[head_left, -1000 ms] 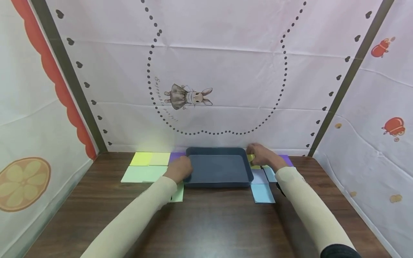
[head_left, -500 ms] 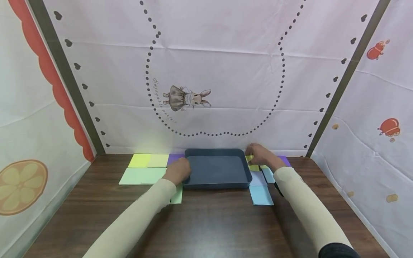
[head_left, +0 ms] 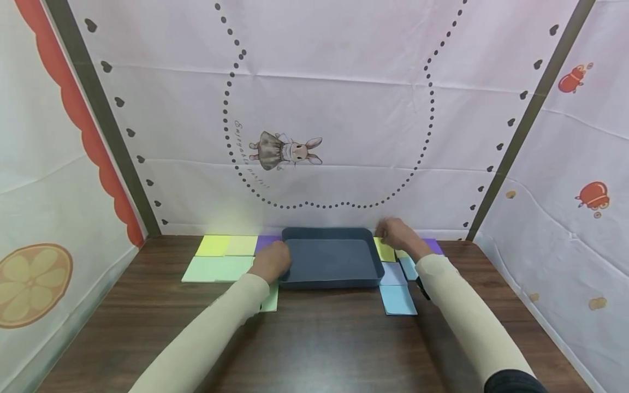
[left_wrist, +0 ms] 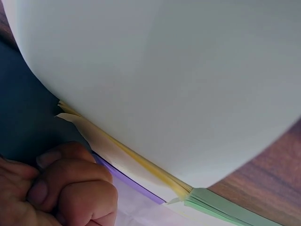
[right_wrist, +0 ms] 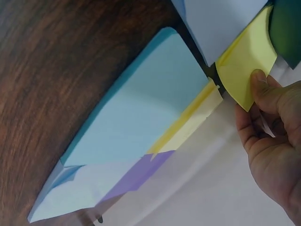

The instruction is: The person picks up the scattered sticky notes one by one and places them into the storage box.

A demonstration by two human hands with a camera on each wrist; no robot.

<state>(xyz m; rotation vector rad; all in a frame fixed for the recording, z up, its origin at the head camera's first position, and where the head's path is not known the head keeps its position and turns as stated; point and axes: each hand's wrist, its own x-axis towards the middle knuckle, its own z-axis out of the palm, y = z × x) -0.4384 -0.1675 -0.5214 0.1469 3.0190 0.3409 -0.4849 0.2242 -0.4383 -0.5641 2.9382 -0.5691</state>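
Yellow paper (right_wrist: 244, 70) lies just right of the dark blue tray (head_left: 331, 259), at its far right corner, pinched by the right hand (right_wrist: 275, 136) between thumb and fingers, with its free edge slanting toward the tray. Left hand (left_wrist: 56, 188) sits at the tray's near left corner with fingers curled; it seems to grip the rim, though the wrist view is too close to be sure. Both forearms reach straight forward over the wooden table (head_left: 319, 349), flanking the tray, coloured sheets on either side.
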